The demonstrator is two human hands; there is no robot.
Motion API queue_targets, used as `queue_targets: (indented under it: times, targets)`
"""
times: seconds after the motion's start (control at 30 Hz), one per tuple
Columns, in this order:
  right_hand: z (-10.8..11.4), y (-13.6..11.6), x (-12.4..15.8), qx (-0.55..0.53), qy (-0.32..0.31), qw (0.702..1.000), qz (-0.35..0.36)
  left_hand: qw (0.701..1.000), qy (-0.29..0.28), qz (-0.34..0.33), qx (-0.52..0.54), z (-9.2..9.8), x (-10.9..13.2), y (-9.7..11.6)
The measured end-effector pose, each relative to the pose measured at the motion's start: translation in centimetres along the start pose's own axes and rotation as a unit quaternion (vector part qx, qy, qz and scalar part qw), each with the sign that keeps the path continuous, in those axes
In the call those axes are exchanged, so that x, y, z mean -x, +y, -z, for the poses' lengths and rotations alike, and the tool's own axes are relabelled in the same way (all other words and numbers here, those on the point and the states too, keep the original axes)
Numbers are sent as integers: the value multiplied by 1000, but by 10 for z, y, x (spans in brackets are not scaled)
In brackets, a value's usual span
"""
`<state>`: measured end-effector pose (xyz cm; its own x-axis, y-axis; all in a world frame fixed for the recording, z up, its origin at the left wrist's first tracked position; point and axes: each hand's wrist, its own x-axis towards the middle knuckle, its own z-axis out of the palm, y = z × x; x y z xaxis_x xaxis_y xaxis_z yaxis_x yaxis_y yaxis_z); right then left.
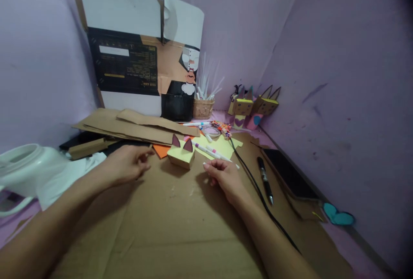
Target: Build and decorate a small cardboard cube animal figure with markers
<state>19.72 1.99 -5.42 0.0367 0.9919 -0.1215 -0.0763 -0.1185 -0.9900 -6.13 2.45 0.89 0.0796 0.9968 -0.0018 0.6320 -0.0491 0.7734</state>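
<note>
A small cardboard box point(181, 156) with a yellow top and two pointed brown ears sits on the brown cardboard sheet point(180, 227) between my hands. My left hand point(127, 165) rests just left of it, fingers curled and pinched together, and I cannot make out anything in them. My right hand point(222, 175) lies just right of the box, fingers curled under, close to a white marker point(209, 151) on yellow paper point(222, 144). Neither hand touches the box.
A flattened printed carton point(135, 55) leans on the back wall above brown cardboard strips point(135, 125). A basket of white sticks point(203, 106) and two more eared boxes point(254, 106) stand behind. A black cable point(258, 190), pen point(265, 179), phone point(288, 173) and teal heart point(338, 216) lie right; white jug point(26, 167) left.
</note>
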Motion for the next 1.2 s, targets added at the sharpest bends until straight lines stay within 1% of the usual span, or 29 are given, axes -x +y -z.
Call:
queue_targets:
  times: [0.07, 0.13, 0.23, 0.3, 0.5, 0.73, 0.87, 1.07, 1.2]
  targets:
    - [0, 0, 0, 17, 5, 1000, -4, 998, -19, -7, 55, -15, -17, -3]
    - [0, 1, 0, 29, 10, 999, -10, 994, -32, -14, 108, -34, -28, -8]
    - [-1, 0, -1, 35, 8, 999, -26, 984, -58, -27, 168, -55, -35, -14]
    - [-2, -1, -2, 34, 2, 999, -38, 978, -69, -30, 196, -62, -36, -15]
    - [-4, 0, -4, 20, -4, 998, -56, 965, -89, -17, 245, -64, -32, -8]
    - [0, 1, -3, -13, 23, 999, -21, 950, -104, 13, 293, -66, -17, -6]
    - [-1, 1, -4, 3, 26, 999, -22, 939, -119, 44, 319, -71, -12, -8]
    - [-6, 7, -10, 48, 60, 997, -15, 932, -107, 99, 333, -73, -8, -12]
    - [-4, 7, -10, 52, 82, 995, -1, 928, -94, 113, 342, -70, -3, -11]
